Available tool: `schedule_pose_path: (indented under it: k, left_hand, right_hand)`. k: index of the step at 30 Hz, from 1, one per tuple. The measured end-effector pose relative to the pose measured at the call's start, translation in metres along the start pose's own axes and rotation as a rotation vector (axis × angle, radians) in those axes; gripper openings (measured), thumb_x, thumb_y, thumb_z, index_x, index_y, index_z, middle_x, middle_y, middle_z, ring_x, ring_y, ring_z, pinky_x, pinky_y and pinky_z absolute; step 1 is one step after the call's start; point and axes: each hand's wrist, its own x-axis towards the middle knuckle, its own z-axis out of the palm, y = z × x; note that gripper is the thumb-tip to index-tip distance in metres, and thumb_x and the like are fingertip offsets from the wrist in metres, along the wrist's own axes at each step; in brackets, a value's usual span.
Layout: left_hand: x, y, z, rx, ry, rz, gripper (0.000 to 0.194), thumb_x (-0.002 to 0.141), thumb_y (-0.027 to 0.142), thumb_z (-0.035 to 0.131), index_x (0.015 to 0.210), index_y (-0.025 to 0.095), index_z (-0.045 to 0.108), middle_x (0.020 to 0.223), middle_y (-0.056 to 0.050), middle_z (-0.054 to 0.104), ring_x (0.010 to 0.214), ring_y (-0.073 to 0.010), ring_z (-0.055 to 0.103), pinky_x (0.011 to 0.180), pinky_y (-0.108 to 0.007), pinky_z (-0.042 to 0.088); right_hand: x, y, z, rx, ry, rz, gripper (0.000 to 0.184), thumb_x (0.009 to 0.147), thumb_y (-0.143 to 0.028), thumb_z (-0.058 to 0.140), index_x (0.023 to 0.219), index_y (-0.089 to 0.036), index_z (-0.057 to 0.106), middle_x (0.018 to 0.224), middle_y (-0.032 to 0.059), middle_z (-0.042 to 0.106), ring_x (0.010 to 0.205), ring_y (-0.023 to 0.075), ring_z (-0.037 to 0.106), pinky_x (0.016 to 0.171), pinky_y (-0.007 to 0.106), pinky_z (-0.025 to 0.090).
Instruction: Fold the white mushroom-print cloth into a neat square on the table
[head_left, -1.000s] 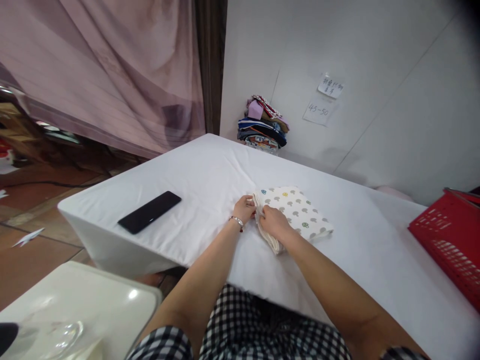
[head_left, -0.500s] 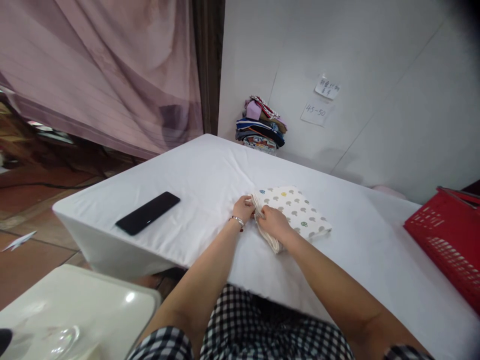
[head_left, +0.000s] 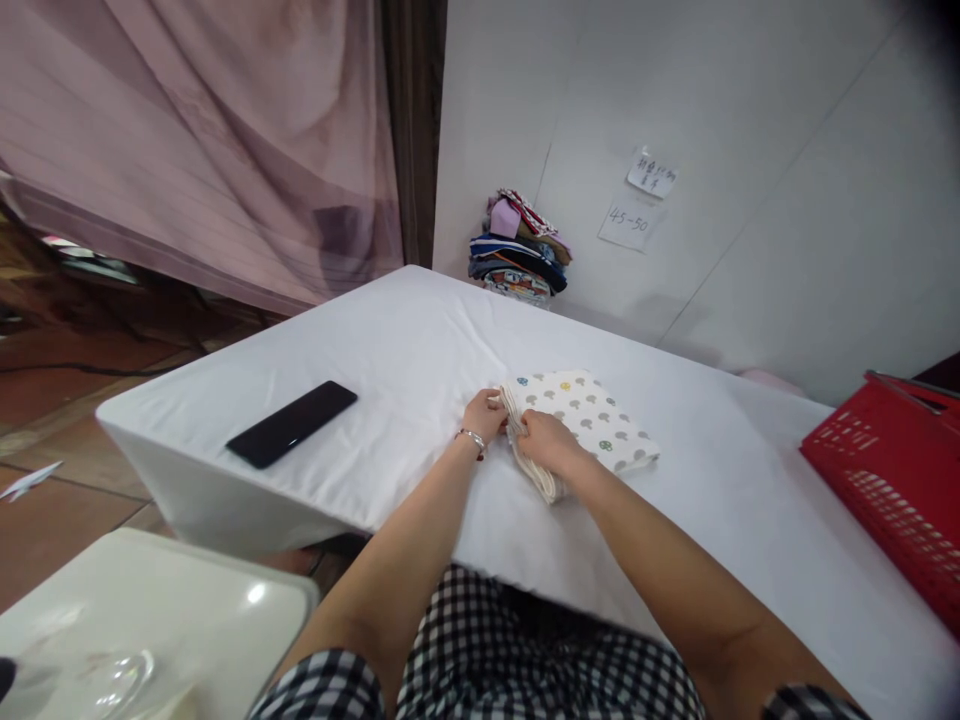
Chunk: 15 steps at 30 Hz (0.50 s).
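Note:
A folded white cloth with grey, blue, yellow and green mushroom prints (head_left: 592,420) lies on the white table (head_left: 390,350). My left hand (head_left: 484,413), with a bracelet at the wrist, pinches the cloth's near-left corner edge. My right hand (head_left: 544,443) rests beside it, fingers curled on the layered folded edge of the same cloth.
A black phone (head_left: 291,422) lies on the table's left part. A stack of folded clothes (head_left: 520,250) sits at the far corner by the wall. A red basket (head_left: 892,475) stands at the right. A white stool or lid (head_left: 142,620) is at lower left.
Both hands stay on the cloth's edge with hardly any movement; the view has shifted slightly.

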Motion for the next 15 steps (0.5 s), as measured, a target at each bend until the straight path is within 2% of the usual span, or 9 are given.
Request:
schedule_pose_path:
  k: [4,10,15]
  left_hand:
    - [-0.002,0.003,-0.001,-0.021,-0.008,-0.007,0.035,0.066,0.005,0.057,0.099,0.017,0.051,0.061,0.005,0.057,0.051,-0.0077,0.056,0.05,-0.018,0.048]
    - [0.0,0.003,0.0,-0.061,-0.044,-0.015,0.039,0.061,0.001,0.057,0.097,0.015,0.051,0.055,0.007,0.053,0.047,-0.0071,0.052,0.048,-0.018,0.046]
    - [0.002,0.001,0.0,0.019,-0.044,0.013,0.043,0.059,-0.002,0.056,0.099,0.014,0.052,0.056,0.006,0.054,0.047,-0.0074,0.051,0.049,-0.019,0.046]
  right_hand:
    - [0.0,-0.001,0.002,-0.006,0.049,0.005,0.012,0.075,-0.019,0.051,0.086,-0.017,0.056,0.09,0.009,0.063,0.078,0.0193,0.057,0.057,0.025,0.031]
    - [-0.007,0.012,0.005,0.243,0.192,-0.007,0.012,0.073,-0.017,0.048,0.081,-0.019,0.056,0.076,0.0006,0.062,0.07,0.0136,0.053,0.058,0.021,0.03]
    - [-0.01,0.006,0.008,0.161,0.19,0.003,0.013,0.074,-0.016,0.048,0.084,-0.019,0.056,0.081,0.0022,0.062,0.074,0.0147,0.054,0.06,0.022,0.03]
